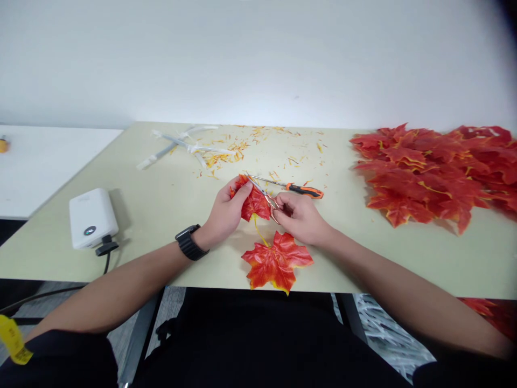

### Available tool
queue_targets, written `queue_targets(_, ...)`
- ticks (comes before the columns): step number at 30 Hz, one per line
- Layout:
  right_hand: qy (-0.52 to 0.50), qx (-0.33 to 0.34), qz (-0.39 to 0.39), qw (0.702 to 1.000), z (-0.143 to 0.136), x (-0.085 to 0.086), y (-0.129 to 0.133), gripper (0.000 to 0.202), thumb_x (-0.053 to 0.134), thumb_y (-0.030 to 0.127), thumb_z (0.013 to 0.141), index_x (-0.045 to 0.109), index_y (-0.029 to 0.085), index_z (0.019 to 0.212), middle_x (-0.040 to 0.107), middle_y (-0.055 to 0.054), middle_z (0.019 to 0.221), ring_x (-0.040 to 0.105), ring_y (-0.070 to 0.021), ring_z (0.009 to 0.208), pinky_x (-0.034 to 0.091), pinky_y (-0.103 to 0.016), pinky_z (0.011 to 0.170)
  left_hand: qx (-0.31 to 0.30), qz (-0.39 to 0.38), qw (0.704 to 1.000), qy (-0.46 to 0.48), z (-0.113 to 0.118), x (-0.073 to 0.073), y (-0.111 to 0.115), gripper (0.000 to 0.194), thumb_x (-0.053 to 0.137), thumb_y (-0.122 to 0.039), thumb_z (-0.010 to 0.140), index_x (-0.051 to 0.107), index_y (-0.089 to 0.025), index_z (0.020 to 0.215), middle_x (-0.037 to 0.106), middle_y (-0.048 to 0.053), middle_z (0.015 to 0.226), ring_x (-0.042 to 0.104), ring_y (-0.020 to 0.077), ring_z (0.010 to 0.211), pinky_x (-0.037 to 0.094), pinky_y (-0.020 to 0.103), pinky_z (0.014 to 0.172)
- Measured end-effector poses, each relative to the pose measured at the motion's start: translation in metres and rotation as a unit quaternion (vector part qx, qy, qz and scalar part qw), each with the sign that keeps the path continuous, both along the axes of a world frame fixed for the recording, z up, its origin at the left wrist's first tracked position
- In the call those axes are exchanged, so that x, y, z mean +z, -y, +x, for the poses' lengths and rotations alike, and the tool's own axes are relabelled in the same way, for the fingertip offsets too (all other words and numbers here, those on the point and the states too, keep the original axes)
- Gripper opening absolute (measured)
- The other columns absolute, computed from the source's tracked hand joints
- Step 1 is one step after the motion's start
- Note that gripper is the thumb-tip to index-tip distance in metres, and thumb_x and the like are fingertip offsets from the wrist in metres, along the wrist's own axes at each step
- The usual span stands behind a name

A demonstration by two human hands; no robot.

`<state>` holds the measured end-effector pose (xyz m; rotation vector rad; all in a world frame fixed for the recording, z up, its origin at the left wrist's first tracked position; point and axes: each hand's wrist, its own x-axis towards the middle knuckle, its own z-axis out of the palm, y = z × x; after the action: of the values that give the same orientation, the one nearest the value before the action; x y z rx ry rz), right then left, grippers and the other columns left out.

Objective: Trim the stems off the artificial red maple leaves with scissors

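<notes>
My left hand [227, 209] pinches a red artificial maple leaf [257, 205] between thumb and fingers above the middle of the table. A yellow stem runs from it to a second red maple leaf [277, 261] at the table's front edge. In my right hand [302, 218] is a small pair of scissors [271, 202], fingers closed round the handles. Their blades point up and left, at the upper edge of the held leaf. Just behind the scissors lies a screwdriver [304, 189] with an orange and black handle.
A large pile of red leaves [428, 172] covers the right side. Yellow and orange clippings [238, 151] are strewn at the back, beside white plastic strips [177, 143]. On the left stands a white power bank [92, 218] with a black cable [107, 263] plugged in.
</notes>
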<state>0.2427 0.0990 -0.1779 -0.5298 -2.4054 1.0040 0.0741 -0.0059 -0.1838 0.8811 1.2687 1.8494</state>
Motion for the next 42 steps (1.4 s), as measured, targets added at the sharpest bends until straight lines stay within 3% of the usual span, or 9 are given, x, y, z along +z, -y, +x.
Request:
queue_targets(26,0.002,-0.015,0.015,1.000,-0.0031,-0.0018,0.0030,0.025,0.058,0.023,0.085,0.040,0.021,0.067,0.047,0.003,0.062,0.040,-0.0109,0.057,0.029,-0.028,0.057,0.013,0.004,1.000,-0.011,0.0027,-0.0013,0.0000,0.024,0.074,-0.042,0.091,0.067,-0.020,0.085,0.064,-0.002,0.078,0.057,0.0096,0.066,0.050,0.020,0.063)
queue_targets(42,0.002,-0.014,0.020,1.000,-0.0036,-0.0047,0.0026,0.026,0.058,0.024,0.084,0.039,0.020,0.068,0.046,0.004,0.062,0.039,-0.0104,0.057,0.029,-0.027,0.056,-0.003,-0.006,1.000,-0.028,0.0045,-0.0009,0.0015,0.026,0.070,-0.040,0.094,0.062,-0.019,0.082,0.058,-0.003,0.072,0.052,0.0079,0.059,0.046,0.018,0.056)
